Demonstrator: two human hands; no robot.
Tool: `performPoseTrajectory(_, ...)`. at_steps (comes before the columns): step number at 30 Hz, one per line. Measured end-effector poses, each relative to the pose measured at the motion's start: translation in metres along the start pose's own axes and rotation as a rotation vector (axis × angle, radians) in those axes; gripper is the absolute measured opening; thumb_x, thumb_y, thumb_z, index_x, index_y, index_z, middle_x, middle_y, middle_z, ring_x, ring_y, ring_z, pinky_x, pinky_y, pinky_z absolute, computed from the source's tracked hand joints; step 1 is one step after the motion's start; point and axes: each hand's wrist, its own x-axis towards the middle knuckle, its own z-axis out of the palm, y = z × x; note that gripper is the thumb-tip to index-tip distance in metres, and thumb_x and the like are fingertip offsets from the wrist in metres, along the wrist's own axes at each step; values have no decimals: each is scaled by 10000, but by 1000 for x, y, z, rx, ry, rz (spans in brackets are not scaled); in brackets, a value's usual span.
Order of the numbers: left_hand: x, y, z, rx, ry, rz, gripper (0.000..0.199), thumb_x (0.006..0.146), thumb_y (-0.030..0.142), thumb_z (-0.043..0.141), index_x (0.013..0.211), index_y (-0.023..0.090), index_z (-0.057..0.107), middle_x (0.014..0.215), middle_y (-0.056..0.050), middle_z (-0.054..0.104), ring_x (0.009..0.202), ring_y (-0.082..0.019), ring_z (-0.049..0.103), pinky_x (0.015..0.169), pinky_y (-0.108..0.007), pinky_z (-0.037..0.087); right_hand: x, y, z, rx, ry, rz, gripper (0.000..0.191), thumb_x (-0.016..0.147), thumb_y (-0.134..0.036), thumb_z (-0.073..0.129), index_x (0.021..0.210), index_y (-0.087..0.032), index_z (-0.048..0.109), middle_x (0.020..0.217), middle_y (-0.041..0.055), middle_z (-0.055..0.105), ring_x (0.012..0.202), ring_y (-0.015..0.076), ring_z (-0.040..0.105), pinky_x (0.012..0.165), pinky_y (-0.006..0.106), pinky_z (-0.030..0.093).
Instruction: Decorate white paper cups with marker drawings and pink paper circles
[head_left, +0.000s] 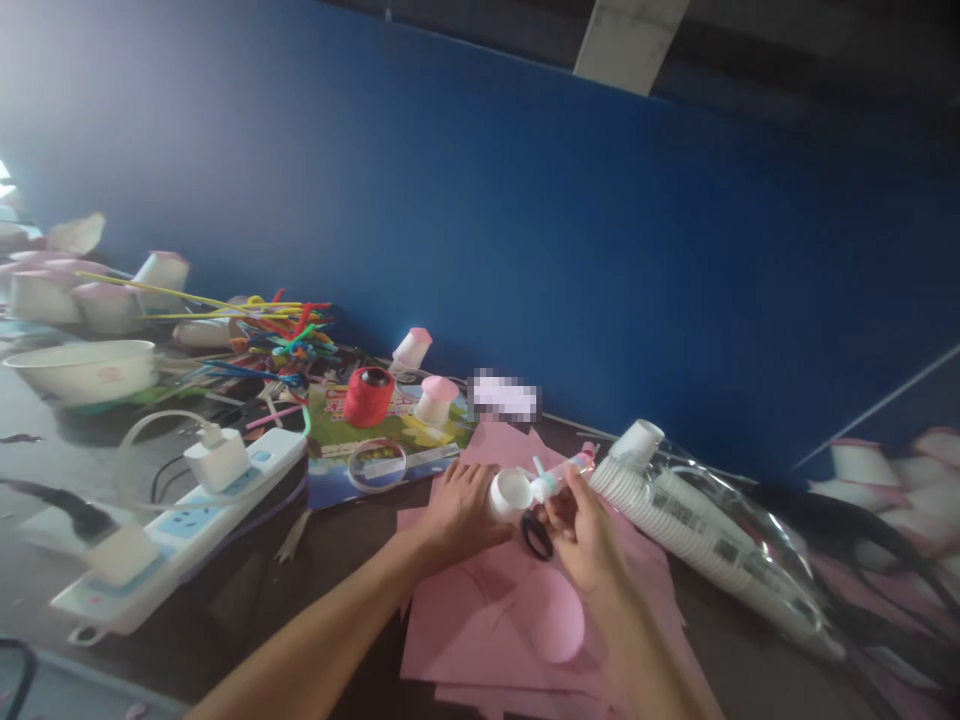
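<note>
My left hand (466,508) is wrapped round a small white paper cup (513,492), whose open mouth faces up towards me. In my right hand (577,520) is a slim, clear glue bottle (556,478) with a white nozzle and a pinkish far end. Its nozzle end is close to the cup's rim; I cannot tell whether they touch. Below the cup, the black scissor handles (538,538) show beside my right fingers. A round pink paper disc (557,615) lies on stacked pink paper sheets (465,640) under both hands.
Stacked paper cups (701,520) in clear wrap lie right. Behind are a red thread spool (369,397), a tape roll (377,467) and a pink-topped cup (436,401). Left are a power strip (187,530), pipe cleaners (289,335) and a white bowl (82,372). A blue panel (525,220) rises behind.
</note>
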Motion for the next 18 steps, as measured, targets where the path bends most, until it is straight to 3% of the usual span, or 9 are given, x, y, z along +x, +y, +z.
performPoseTrajectory(4, 0, 1, -3, 1, 0, 27, 511, 566, 381, 738, 984, 182, 521, 925, -61, 610, 871, -258, 537, 830, -408, 391, -2, 0, 1, -23, 1, -61, 289, 742, -450, 642, 825, -173, 635, 464, -69, 502, 316, 37, 292, 357, 192, 309)
performPoseTrajectory(9, 0, 0, -1, -47, -41, 38, 516, 576, 329, 735, 1013, 182, 502, 961, -66, 609, 900, -256, 548, 858, -405, 385, -8, -1, 3, -218, 39, -207, 292, 751, -451, 628, 801, -163, 621, 543, -35, 543, 457, 82, 468, 410, 186, 347)
performPoseTrajectory(14, -1, 1, -2, -83, -79, 37, 482, 615, 290, 694, 1039, 191, 486, 960, -59, 609, 911, -252, 549, 824, -379, 402, -16, -6, 5, -419, -59, -345, 288, 769, -444, 601, 802, -159, 620, 513, -30, 517, 437, 98, 449, 411, 212, 352)
performPoseTrajectory(18, -1, 0, -1, -86, -80, 46, 470, 631, 275, 667, 1050, 178, 478, 969, -75, 606, 912, -256, 549, 795, -369, 417, -22, -10, 8, -531, -124, -408, 246, 774, -413, 601, 787, -168, 624, 557, -4, 558, 504, 137, 515, 478, 244, 413)
